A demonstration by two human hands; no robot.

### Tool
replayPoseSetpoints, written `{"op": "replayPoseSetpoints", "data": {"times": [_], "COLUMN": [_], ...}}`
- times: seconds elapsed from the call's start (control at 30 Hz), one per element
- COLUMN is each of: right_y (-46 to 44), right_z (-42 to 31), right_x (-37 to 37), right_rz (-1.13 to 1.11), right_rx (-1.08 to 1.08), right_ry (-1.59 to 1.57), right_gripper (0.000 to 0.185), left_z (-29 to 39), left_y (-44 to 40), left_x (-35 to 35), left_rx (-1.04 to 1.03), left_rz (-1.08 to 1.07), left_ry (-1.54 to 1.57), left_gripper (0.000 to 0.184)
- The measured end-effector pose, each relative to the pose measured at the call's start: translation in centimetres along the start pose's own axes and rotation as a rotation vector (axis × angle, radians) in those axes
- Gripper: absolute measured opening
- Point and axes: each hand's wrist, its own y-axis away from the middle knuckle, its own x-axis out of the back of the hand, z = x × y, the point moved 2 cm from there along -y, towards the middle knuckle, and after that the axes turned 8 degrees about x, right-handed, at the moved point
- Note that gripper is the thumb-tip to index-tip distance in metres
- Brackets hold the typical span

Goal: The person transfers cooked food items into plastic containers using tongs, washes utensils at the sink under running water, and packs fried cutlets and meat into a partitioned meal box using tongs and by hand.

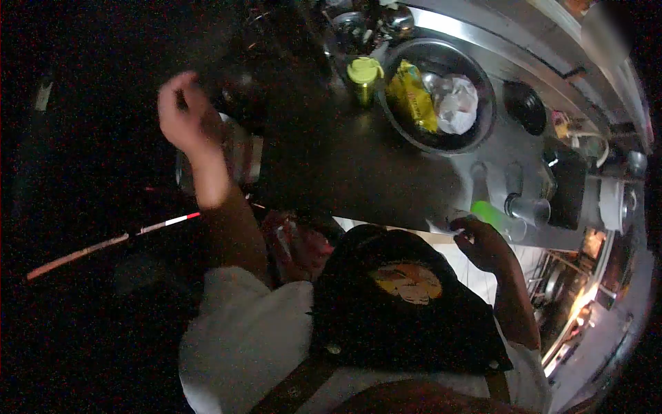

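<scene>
My left hand [186,117] is raised over the dark left side, above a metal container [247,155]. It is slightly blurred; its fingers are loosely bent and apart, with nothing visible in them. My right hand [486,247] hangs at the near edge of the steel counter [331,165]. Its fingers are half curled, with a gap between thumb and forefinger and no held thing showing. Closest to it are a green object [487,214], whose kind is unclear, and a clear tumbler [529,208] on its side.
A large metal basin [445,146] holds a yellow packet [412,96] and a white plastic bag [457,105]. Beside it stands a yellow-green lidded bottle [364,77]. A black round dish [524,107] lies to the right. A long stick [79,255] shows at left; much there is dark.
</scene>
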Motion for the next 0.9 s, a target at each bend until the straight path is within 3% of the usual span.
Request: {"op": "replayPoseSetpoints", "data": {"times": [0.1,0.13,0.17,0.27,0.33,0.47,0.8,0.9], "right_y": [0.7,0.9,0.8,0.6,0.9,2.3,1.8,1.7], "right_z": [0.6,2.0,1.7,5.2,5.2,4.0,2.3,3.8], "right_x": [0.5,0.0,0.0,-0.7,-0.8,0.1,0.8,-0.1], "right_rz": [-0.102,-0.055,-0.089,-0.071,-0.06,-0.134,-0.143,-0.155], "right_rx": [-0.114,-0.039,-0.104,-0.099,-0.204,-0.206,-0.065,-0.133], "right_ry": [0.144,0.175,0.194,0.186,0.175,0.283,0.281,0.237], "right_gripper": [0.04,0.038,0.038,0.031,0.032,0.036,0.034,0.035], "left_z": [-3.5,-4.3,-4.9,-4.3,-3.5,-2.3,-1.7,-2.3], "left_y": [-7.3,-7.9,-7.7,-3.0,2.7,12.3,12.7,13.0], "left_x": [-2.7,-3.8,-4.9,-5.7,-5.2,-4.4,-5.4,-5.0], "left_rx": [-0.092,-0.09,-0.075,-0.029,0.023,0.18,0.261,0.268], "left_rz": [-0.061,-0.128,-0.182,-0.233,-0.264,-0.377,-0.448,-0.443], "left_ry": [-0.054,-0.083,-0.103,-0.065,0.01,0.105,0.139,0.127], "left_gripper": [0.025,0.025,0.025,0.025,0.025,0.024,0.024,0.024]}}
